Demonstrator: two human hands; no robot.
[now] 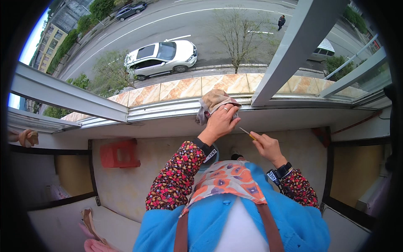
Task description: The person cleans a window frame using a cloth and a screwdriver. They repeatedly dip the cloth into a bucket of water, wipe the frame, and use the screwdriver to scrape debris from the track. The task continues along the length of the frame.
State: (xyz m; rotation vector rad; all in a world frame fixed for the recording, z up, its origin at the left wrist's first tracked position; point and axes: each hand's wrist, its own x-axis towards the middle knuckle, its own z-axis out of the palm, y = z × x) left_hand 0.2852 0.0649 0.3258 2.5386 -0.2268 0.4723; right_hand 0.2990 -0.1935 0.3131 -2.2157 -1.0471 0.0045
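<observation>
My left hand (219, 121) presses a crumpled, stained cloth (211, 102) against the sliding window's metal track (163, 107), just left of an upright window frame bar. A ring is on one of its fingers. To the right and a little lower, my right hand (267, 146) grips a thin tool with a yellow handle (252, 136); its narrow metal tip points up and left towards the cloth. The exact kind of tool cannot be told. Both forearms wear flowered sleeves.
Marbled tiles (181, 88) line the outer ledge, with a road, a white car (162, 58) and a person (281, 22) far below. A red plastic stool (119, 153) stands on the floor at left. Partly hidden under my left forearm is a blue basin (215, 160).
</observation>
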